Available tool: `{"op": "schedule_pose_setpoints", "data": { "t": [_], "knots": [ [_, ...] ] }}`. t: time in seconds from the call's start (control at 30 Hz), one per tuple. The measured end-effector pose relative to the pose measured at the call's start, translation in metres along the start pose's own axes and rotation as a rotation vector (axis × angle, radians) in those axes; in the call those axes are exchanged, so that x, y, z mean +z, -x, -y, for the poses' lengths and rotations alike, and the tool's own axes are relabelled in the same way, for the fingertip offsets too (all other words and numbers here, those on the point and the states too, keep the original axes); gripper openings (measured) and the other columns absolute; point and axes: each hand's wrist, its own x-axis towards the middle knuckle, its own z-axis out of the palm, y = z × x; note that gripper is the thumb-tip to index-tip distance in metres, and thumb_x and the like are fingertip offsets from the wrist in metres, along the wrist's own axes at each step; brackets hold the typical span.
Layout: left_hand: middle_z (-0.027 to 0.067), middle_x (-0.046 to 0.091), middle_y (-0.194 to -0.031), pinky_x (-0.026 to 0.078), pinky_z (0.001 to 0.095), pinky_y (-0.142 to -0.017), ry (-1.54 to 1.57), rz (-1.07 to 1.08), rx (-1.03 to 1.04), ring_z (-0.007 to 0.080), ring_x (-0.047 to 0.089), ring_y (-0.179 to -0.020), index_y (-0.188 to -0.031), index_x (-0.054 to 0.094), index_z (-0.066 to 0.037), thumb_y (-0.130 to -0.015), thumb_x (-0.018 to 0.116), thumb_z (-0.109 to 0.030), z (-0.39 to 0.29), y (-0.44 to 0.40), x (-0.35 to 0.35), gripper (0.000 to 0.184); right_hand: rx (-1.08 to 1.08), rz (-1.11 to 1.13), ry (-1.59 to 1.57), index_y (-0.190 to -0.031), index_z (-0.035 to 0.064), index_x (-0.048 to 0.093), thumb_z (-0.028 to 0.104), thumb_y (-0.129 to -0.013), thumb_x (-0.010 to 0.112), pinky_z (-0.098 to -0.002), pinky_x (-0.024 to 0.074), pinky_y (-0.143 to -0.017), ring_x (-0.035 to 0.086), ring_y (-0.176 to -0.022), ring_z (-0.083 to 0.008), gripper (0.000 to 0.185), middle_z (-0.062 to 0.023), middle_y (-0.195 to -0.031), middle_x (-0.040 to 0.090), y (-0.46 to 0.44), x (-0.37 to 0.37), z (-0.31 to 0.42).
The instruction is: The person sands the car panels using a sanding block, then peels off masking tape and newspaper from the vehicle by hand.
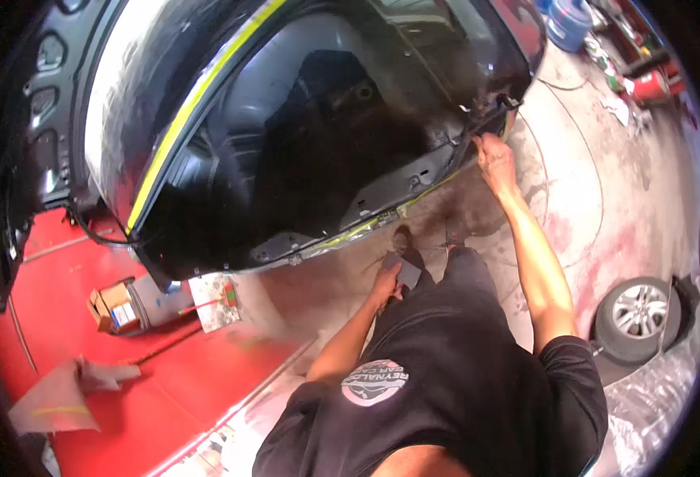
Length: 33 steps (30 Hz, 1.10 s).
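A large glossy black car panel (310,159) fills the upper middle of the head view, with a strip of yellow tape (199,103) along its left side. More yellow tape and clear film run along its lower edge. My right hand (495,164) is at the panel's lower right corner, fingers curled closed against the edge. Exactly what the fingertips pinch there is hidden. Lower down, near my legs, my left hand (386,285) is closed around a grey, square sanding sheet (408,274), held apart from the panel.
On the red surface at left are a cardboard box (113,308), a grey bucket (159,300) and crumpled masking paper (64,396). A wheel (638,318) lies at right. A blue water jug (570,25) stands at top right. A thin hose or cable crosses the floor.
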Motion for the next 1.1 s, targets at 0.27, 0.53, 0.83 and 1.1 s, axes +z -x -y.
{"op": "schedule_pose_setpoints", "data": {
  "t": [0.27, 0.53, 0.83, 1.1],
  "knots": [
    [0.0139, 0.059, -0.084, 0.057, 0.0402, -0.061, 0.592, 0.063, -0.095, 0.024, 0.061, -0.065, -0.118, 0.047, -0.001, -0.102, 0.05, -0.039, 0.054, 0.018, -0.001, 0.041, 1.022, 0.199, -1.727, -0.094, 0.0056, 0.058, 0.027, -0.103, 0.053, -0.0239, 0.0227, -0.046, 0.026, -0.046, -0.0059, 0.024, 0.0068, -0.059, 0.033, 0.0, 0.012, -0.004],
    [0.0211, 0.051, -0.136, 0.041, 0.0603, -0.106, 1.207, 0.227, 0.236, 0.0428, 0.051, -0.125, -0.138, 0.039, 0.002, -0.107, 0.037, -0.03, -0.009, 0.055, -0.022, 0.044, 0.719, 0.27, -0.927, -0.091, 0.0019, 0.066, 0.031, -0.098, 0.062, -0.0241, 0.0351, -0.051, 0.044, -0.054, -0.0067, 0.03, 0.0005, -0.067, 0.055, 0.044, 0.008, 0.066],
    [0.0225, 0.051, -0.137, 0.039, 0.0478, -0.109, 1.512, 0.164, 0.446, 0.0389, 0.049, -0.127, -0.138, 0.038, 0.006, -0.105, 0.03, -0.034, 0.04, 0.091, -0.102, 0.052, -0.343, 0.995, -0.515, -0.105, 0.0011, 0.064, 0.017, -0.088, 0.065, -0.0436, 0.0513, -0.075, 0.065, -0.085, -0.0391, 0.023, -0.0196, -0.094, 0.067, 0.213, 0.071, 0.309],
    [0.0151, 0.059, -0.121, 0.042, 0.0406, -0.098, 1.595, -0.104, 0.603, 0.0274, 0.056, -0.106, -0.129, 0.051, -0.001, -0.105, 0.033, -0.037, 0.128, 0.147, -0.241, 0.047, -0.648, 0.932, -0.442, -0.101, 0.0046, 0.068, 0.017, -0.084, 0.07, -0.0451, 0.0523, -0.074, 0.065, -0.085, -0.0394, 0.022, -0.0184, -0.094, 0.067, 0.324, 0.167, 0.454]
  ]
}}
